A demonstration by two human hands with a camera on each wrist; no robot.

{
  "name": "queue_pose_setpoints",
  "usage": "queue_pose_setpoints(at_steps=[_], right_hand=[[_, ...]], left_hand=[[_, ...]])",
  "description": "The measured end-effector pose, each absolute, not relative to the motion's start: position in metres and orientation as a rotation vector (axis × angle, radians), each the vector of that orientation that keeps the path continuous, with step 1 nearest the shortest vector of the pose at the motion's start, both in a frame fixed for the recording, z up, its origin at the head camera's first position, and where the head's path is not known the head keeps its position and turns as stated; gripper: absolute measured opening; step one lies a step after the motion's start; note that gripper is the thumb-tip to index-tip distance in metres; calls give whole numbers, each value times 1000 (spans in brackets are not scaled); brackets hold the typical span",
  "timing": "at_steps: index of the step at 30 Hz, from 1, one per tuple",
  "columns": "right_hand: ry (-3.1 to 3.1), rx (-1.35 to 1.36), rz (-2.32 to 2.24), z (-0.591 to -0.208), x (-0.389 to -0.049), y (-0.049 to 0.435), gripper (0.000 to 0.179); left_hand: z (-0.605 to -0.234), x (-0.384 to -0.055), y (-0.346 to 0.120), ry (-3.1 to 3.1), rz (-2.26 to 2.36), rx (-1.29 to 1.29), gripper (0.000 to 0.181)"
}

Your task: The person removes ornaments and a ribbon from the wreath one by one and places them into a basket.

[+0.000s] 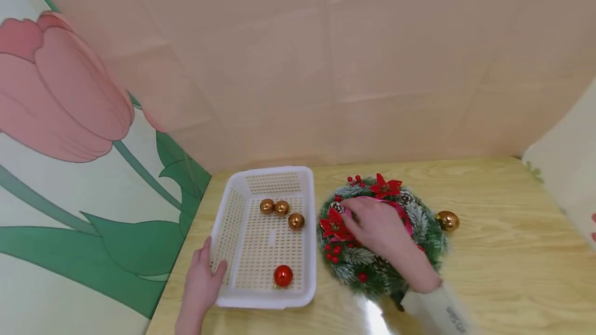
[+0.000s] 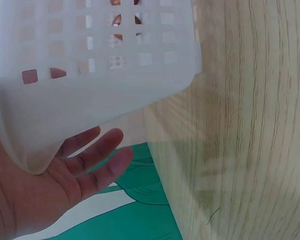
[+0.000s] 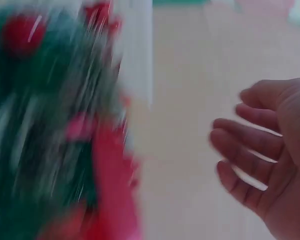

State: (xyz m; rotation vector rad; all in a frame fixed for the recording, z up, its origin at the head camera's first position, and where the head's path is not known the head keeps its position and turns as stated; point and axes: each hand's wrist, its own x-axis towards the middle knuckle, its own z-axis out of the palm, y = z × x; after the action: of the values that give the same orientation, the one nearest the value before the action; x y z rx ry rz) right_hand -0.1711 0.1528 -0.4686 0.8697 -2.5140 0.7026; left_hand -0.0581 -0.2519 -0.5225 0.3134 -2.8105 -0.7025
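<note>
A white perforated plastic basket point(image 1: 309, 231) stands on the table. My left hand point(image 1: 203, 278) holds its near left corner, thumb over the rim and fingers outside. In the left wrist view, the basket's rim sits in the crook of that hand point(image 2: 65, 175), with the fingers loosely bent below. My right hand point(image 1: 374, 224) is over a green Christmas wreath point(image 1: 421, 226) with red flowers, berries, pine cones and pink ribbon. In the right wrist view, the right hand point(image 3: 270, 155) has slightly bent fingers and nothing between them; the wreath point(image 3: 45, 125) is blurred beside it.
Inside the basket lie several gold balls point(image 1: 296, 221) toward the back and a red ball point(image 1: 283, 276) near the front. Another gold ball point(image 1: 448, 221) rests at the wreath's right edge. The wooden table point(image 1: 512, 252) meets a beige covered wall point(image 1: 326, 92) behind.
</note>
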Motion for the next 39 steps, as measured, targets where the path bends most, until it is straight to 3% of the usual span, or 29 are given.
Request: queue_pose_setpoints(at_steps=[8, 14, 39], right_hand=[[-2580, 507, 797, -515, -200, 274, 31], [-2673, 533, 801, -543, -218, 333, 40], [-2886, 689, 957, -583, -229, 358, 52]], left_hand=[[-520, -59, -251, -2845, -708, 312, 74], [-518, -56, -252, -2854, -689, 300, 75], [-522, -60, -250, -2867, -700, 349, 78]])
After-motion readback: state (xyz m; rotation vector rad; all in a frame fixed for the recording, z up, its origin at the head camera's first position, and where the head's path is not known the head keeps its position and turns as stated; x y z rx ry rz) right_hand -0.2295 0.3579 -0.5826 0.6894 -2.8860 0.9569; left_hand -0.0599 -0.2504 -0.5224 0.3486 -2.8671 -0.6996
